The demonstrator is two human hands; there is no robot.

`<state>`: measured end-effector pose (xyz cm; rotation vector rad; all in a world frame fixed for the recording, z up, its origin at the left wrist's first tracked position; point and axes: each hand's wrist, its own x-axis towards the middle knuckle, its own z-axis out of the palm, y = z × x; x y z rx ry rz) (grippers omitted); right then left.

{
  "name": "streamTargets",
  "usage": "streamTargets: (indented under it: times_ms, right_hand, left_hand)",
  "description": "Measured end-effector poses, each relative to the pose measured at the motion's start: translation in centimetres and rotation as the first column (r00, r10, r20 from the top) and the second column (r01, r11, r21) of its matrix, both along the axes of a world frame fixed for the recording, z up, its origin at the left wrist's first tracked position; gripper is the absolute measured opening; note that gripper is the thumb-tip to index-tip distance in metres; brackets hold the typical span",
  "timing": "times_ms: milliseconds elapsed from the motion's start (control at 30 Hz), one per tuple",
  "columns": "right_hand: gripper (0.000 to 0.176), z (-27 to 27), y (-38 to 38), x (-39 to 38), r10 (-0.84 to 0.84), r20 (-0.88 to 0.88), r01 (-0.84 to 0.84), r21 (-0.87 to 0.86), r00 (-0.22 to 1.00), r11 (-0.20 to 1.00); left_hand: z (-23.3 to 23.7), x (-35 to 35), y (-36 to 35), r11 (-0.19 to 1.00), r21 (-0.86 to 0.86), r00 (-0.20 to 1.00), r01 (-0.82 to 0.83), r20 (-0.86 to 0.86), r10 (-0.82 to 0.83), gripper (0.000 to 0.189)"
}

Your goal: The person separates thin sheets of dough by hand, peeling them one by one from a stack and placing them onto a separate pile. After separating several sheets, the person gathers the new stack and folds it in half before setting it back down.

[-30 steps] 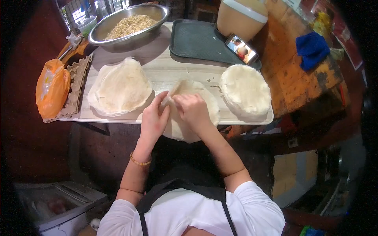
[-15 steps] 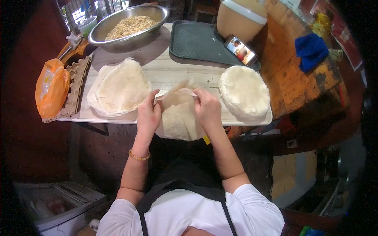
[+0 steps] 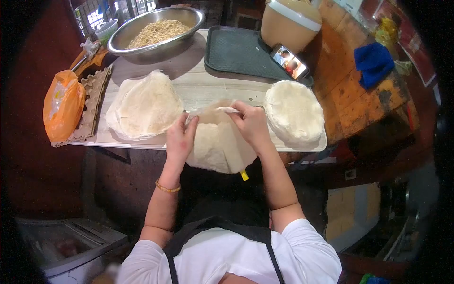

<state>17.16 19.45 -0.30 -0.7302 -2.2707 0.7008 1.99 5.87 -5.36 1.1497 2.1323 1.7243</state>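
Observation:
Between my two hands hangs a thin, pale spring roll wrapper (image 3: pixel 215 146), draped over the table's front edge. My left hand (image 3: pixel 180 137) pinches its upper left edge, close to a stack of wrappers (image 3: pixel 144 106). At the upper right edge my right hand (image 3: pixel 251 124) grips the same sheet between thumb and fingers. The sheet's far rim is lifted and slightly blurred. A second, neater round stack of wrappers (image 3: pixel 294 111) lies to the right of my right hand.
A steel bowl (image 3: pixel 156 35) of stringy, sprout-like food stands at the back left. Behind the stacks are a dark tray (image 3: pixel 236 52), a phone (image 3: pixel 289 62) and a beige container (image 3: pixel 289 26). An orange bag (image 3: pixel 62 106) rests on egg cartons (image 3: pixel 94 97) at left.
My right hand has shifted slightly up and turned inward along the wrapper's edge. The wrapper now spreads wider to the right and hangs a little lower. My left hand has barely moved.

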Motion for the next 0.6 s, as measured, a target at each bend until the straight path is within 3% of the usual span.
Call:
streamTargets:
  times_ms: [267, 467, 600]
  right_hand:
    - [0.015, -0.6, 1.0, 0.9, -0.089, -0.076, 0.089, -0.001, 0.993, 0.996]
    - [0.016, -0.4, 2.1, 2.3, -0.168, -0.148, 0.160, -0.061, 0.975, 0.985]
    - [0.015, 0.4, 2.8, 3.9, -0.231, -0.175, 0.213, -0.113, 0.957, 0.970]
  left_hand:
    - [-0.6, -0.5, 0.6, 0.999, 0.009, 0.986, -0.036, -0.162, 0.037, 0.033]
    - [0.8, -0.4, 0.4, 0.988, -0.137, 0.994, -0.076, -0.084, 0.065, 0.033]
    - [0.2, -0.9, 0.6, 0.994, -0.056, 0.984, -0.096, -0.158, 0.086, 0.027]
